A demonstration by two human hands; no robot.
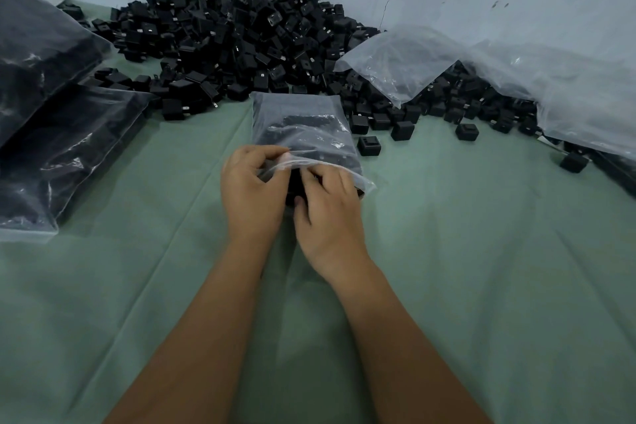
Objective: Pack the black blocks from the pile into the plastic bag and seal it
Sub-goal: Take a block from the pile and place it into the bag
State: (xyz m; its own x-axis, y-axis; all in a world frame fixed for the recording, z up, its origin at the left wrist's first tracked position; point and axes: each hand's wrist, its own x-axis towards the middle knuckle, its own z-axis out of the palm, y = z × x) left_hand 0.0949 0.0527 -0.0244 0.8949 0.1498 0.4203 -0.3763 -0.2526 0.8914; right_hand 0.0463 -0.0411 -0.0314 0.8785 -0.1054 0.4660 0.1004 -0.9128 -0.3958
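Observation:
A clear plastic bag (pixel 303 129) filled with black blocks lies on the green cloth at the centre, its mouth toward me. My left hand (pixel 253 193) pinches the left end of the bag's mouth strip. My right hand (pixel 328 213) grips the mouth just to the right, fingers curled over the plastic and over blocks at the opening. A big pile of black blocks (pixel 234 41) rises behind the bag against the wall. I cannot tell whether the mouth is sealed.
Two filled bags (pixel 65 144) lie stacked at the left. Empty clear bags (pixel 399 62) rest on the pile at the right, with more plastic (pixel 585 96) at the far right. Loose blocks (pixel 369 145) are scattered near the bag. Green cloth (pixel 481 251) covers the table.

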